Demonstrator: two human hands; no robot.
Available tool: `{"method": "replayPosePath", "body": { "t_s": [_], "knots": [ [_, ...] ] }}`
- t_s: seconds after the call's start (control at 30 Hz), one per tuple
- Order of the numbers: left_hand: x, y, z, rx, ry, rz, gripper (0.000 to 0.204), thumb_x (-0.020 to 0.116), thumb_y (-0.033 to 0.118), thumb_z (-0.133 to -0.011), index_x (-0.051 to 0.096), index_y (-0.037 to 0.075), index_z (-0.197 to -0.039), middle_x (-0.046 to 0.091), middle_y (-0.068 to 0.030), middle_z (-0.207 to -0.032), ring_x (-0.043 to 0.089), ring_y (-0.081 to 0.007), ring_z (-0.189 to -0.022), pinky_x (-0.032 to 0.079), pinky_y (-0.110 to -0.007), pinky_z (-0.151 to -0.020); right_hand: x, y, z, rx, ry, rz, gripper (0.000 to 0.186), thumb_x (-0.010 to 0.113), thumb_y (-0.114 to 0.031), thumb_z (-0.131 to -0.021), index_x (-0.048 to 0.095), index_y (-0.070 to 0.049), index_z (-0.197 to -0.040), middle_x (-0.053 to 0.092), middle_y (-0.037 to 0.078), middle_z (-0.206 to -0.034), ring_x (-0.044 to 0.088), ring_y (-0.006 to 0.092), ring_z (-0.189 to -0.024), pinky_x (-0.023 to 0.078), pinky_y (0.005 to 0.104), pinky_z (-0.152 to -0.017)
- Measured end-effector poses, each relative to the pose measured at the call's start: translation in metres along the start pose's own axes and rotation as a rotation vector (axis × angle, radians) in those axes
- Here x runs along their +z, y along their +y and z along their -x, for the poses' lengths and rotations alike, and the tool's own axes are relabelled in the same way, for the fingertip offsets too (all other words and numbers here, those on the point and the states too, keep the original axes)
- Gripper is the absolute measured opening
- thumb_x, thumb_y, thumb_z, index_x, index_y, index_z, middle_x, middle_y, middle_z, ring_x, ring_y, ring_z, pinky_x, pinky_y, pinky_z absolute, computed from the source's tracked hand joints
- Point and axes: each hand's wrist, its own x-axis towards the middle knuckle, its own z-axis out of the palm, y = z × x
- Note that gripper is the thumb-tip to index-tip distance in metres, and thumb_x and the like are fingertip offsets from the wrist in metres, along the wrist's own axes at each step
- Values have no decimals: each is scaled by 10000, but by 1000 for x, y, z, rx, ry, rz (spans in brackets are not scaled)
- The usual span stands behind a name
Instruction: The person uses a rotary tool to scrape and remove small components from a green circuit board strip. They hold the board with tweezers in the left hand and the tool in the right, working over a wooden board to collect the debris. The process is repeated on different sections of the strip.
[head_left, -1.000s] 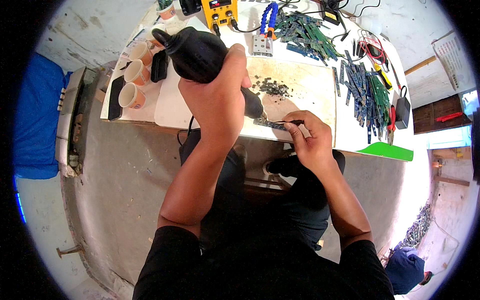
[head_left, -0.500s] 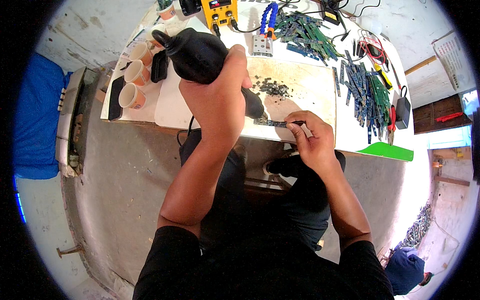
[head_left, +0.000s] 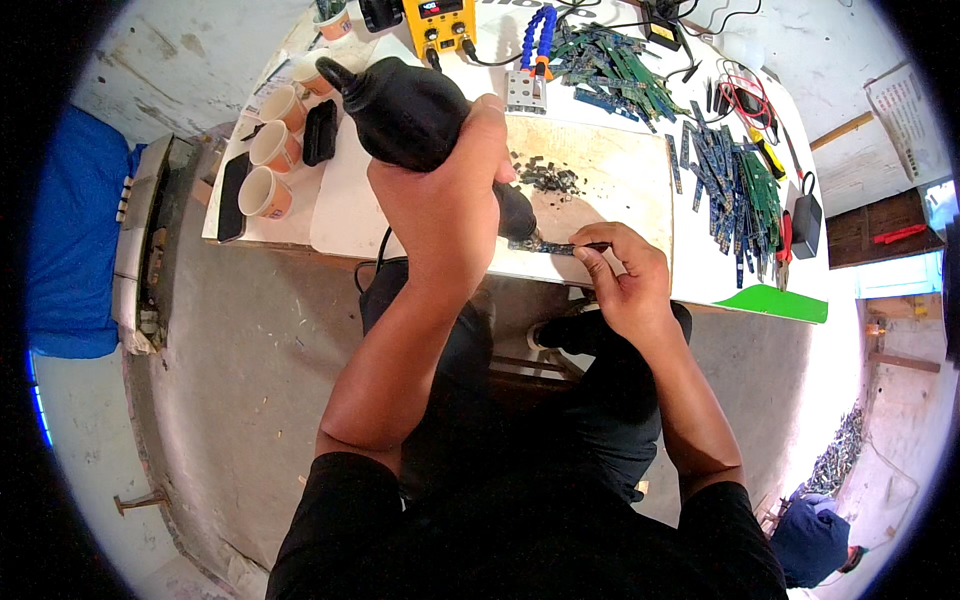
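My left hand is closed around a black hot air gun, its bulky body tilted and its cord end pointing up and away. The nozzle end points down at a narrow dark circuit board strip by the table's near edge. Close to the strip's right end, my right hand pinches a slim black tool that looks like tweezers between thumb and forefinger. Most of that tool is hidden by the fingers. Small black chips lie loose on the stained board just beyond.
Piles of circuit board strips lie to the right and at the back. Paper cups and a phone stand left. Behind are a yellow soldering station and a blue jointed hose. Red-handled pliers lie right.
My left hand and the hot air gun have shifted slightly to the right, so the nozzle sits further along the strip. My right hand stays in place.
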Motion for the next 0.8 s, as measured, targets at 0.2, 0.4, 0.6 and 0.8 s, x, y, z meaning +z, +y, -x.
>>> {"method": "replayPosePath", "body": {
  "t_s": [0.2, 0.4, 0.6, 0.8],
  "knots": [
    [-3, 4, -1, -1, -41, -17, 127, 671, -21, -811, 557, 27, -842, 528, -40, -580, 522, -158, -489, 430, -295, -504, 1, 0, 0, -31, 20, -3, 111, 702, 14, -858, 666, 1, -962, 689, 161, -915, 681, 309, -807, 531, 351, -713],
    [-3, 1, -2, 47, -24, -40, 135, 676, -17, -813, 554, 27, -849, 529, -38, -571, 509, -153, -464, 418, -287, -484, 1, -3, 0, -11, 19, 4, 116, 700, 21, -853, 669, -2, -962, 688, 160, -921, 676, 323, -808, 531, 349, -721],
    [-3, 5, -3, 4, 14, -34, 135, 679, -12, -818, 555, 36, -844, 531, -33, -578, 506, -151, -465, 415, -284, -484, 0, 2, 2, -31, -3, 19, 126, 681, 31, -881, 682, 0, -1002, 706, 132, -971, 673, 197, -843, 518, 291, -780],
    [-5, 4, -5, 48, -5, -48, 134, 683, -6, -826, 559, 45, -814, 526, -29, -578, 505, -147, -472, 417, -286, -486, 3, -2, -1, -22, 42, 3, 96, 699, 3, -862, 671, 1, -954, 689, 161, -913, 680, 317, -808, 530, 345, -719]
  ]
}}
